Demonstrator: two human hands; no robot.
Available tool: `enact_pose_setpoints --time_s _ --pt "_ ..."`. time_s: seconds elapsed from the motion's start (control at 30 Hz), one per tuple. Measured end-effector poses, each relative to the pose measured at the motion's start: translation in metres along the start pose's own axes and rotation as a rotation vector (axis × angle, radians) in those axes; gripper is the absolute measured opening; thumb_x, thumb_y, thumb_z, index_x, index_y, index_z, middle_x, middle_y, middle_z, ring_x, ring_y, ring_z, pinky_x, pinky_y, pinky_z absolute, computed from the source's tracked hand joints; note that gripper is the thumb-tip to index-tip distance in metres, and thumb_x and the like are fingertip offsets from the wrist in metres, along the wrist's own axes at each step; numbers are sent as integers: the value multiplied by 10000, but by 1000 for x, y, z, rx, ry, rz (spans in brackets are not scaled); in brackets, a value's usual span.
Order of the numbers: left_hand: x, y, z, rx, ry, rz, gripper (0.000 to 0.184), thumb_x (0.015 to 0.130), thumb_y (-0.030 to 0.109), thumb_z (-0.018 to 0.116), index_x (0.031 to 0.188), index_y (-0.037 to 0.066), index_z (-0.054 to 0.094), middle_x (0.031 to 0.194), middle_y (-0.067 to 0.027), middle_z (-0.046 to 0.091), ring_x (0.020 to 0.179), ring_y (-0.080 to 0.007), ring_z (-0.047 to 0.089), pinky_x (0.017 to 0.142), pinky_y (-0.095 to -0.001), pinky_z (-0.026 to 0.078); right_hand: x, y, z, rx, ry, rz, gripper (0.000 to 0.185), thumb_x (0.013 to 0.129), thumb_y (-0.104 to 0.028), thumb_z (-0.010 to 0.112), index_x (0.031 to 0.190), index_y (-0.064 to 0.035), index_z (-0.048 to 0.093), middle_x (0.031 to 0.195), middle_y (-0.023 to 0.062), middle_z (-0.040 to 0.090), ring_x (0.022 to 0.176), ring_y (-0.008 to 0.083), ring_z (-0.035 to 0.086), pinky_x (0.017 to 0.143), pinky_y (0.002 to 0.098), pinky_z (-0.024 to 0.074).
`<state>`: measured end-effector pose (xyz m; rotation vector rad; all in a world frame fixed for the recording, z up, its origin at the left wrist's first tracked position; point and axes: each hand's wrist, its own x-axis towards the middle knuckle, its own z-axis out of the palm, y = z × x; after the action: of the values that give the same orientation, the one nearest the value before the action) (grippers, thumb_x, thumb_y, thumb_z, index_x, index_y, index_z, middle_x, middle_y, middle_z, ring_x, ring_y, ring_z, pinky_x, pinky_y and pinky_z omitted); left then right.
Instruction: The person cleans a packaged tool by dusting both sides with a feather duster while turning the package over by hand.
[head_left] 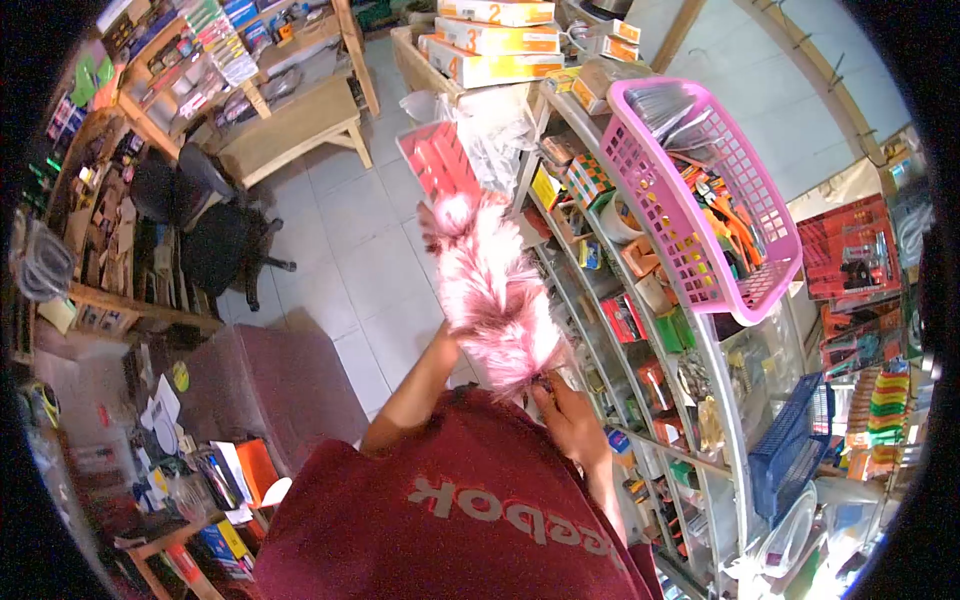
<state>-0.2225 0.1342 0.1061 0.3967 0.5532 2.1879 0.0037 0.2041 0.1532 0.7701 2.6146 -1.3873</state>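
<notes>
Because the duster (495, 300) is taken by its near end, its pink plumes stretch away from the body over the aisle, presumably to keep the fluffy part clear of the fingers and give reach. The right hand (572, 418) is curled round what appears to be a dark handle at the base of the plumes. The left forearm (412, 400) runs up behind the plumes; the left hand is hidden or too blurred to make out, so I cannot tell its grip.

Position: the duster lies far of the right grip, slanting to the left. A red packet (440, 165) shows just past its far end; what supports it is unclear.

To the right, a pink basket (742, 312) of orange-handled items (735, 225) sits on a glass-sided cabinet (722, 430), probably up there for easy picking. Numbered boxes (500, 40) are stacked at the far side, likely to save space.
</notes>
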Motion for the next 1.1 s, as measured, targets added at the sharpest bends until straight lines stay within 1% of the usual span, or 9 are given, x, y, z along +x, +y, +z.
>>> enact_pose_setpoints --time_s 0.23,0.4,0.53,0.57,0.63,0.83,0.93,1.07,1.1 --pt "-15 -27 -12 -106 -140 -128 662 908 494 399 1324 -21 364 1278 -212 475 1109 -292 542 949 -427 438 3 -12 4 79 1 43 428 953 -328 444 1175 35 487 856 248 618 801 379 601 709 422 438" --pt "-31 -41 -27 -159 -201 -195 653 910 478 414 1324 -23 362 1279 -214 472 1117 -292 537 955 -427 433 7 -4 -3 -34 176 -357 392 945 -301 468 1132 41 513 770 245 599 717 375 585 650 436 429" --pt "-54 -39 -50 -173 -251 -241 646 911 466 426 1324 -25 359 1280 -216 470 1124 -293 534 960 -426 429 24 -4 -26 -75 259 3 297 919 -254 507 1095 -16 531 919 291 582 817 426 576 701 490 453" --pt "-58 -34 -51 -165 -255 -243 644 911 463 429 1324 -26 359 1281 -216 469 1126 -293 533 961 -426 428 29 -14 -32 -75 353 121 271 921 -261 510 1023 -11 532 758 260 592 700 422 584 612 502 440" --pt "-68 -20 -33 -46 -47 -283 617 922 443 422 1308 -38 386 1148 -199 573 992 -288 605 880 -408 477 25 -25 -33 -55 337 86 269 919 -274 513 999 -17 532 705 244 591 661 431 578 583 508 437" --pt "-86 5 -55 202 134 -77 602 933 442 389 1279 -50 423 1057 -160 618 907 -259 633 795 -379 516 39 0 6 -155 407 -186 253 903 -246 539 931 5 538 679 244 557 643 441 546 560 494 381" --pt "-78 23 -25 164 95 10 585 936 438 374 1250 -51 446 1042 -139 617 922 -240 624 813 -369 507 53 9 7 -125 303 48 280 905 -289 540 968 -17 530 716 241 596 695 459 565 590 519 422" --pt "-90 33 -69 345 198 95 542 941 425 374 1191 -38 500 1034 -118 615 907 -203 611 808 -340 496 57 8 31 -145 422 -227 263 899 -261 559 941 -3 537 661 233 577 647 447 560 573 514 412" --pt "-90 39 -74 368 185 115 534 943 419 373 1187 -37 504 1033 -117 615 901 -199 611 801 -336 496 62 3 32 -82 264 -152 242 896 -241 568 973 -14 533 655 205 586 634 439 565 564 510 417"
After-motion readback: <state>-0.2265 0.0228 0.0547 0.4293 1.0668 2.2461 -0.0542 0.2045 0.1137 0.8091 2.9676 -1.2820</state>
